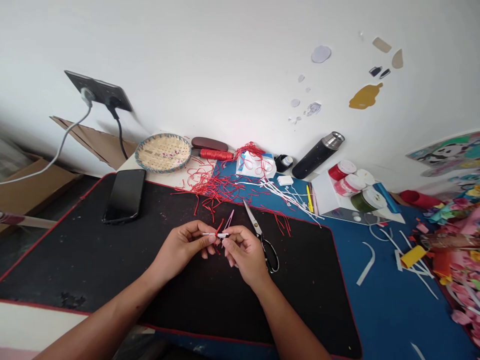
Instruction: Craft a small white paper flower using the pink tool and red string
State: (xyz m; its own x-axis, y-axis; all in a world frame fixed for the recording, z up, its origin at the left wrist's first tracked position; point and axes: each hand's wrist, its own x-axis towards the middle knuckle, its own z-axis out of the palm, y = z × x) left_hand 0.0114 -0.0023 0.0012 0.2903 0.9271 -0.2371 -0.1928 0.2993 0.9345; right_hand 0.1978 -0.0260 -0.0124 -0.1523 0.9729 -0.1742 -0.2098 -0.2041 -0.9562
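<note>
Over the black mat [93, 260], my left hand [183, 245] and my right hand [245, 252] meet fingertip to fingertip. Both pinch a small bundle [219, 234] of a thin white strip and short red cord pieces, with a pinkish strip sticking up from it. Black-handled scissors [262, 239] lie on the mat just right of my right hand, blades pointing away from me. A heap of cut red cord pieces [213, 187] lies beyond my hands at the mat's far edge.
A black phone [125, 195] lies at the mat's far left, a woven basket [163, 152] behind it. Red thread spool [216, 154], white strips [288, 196], a black flask [318, 155], paint jars [348, 182] and coloured paper scraps [453, 250] crowd the blue surface [382, 310] to the right.
</note>
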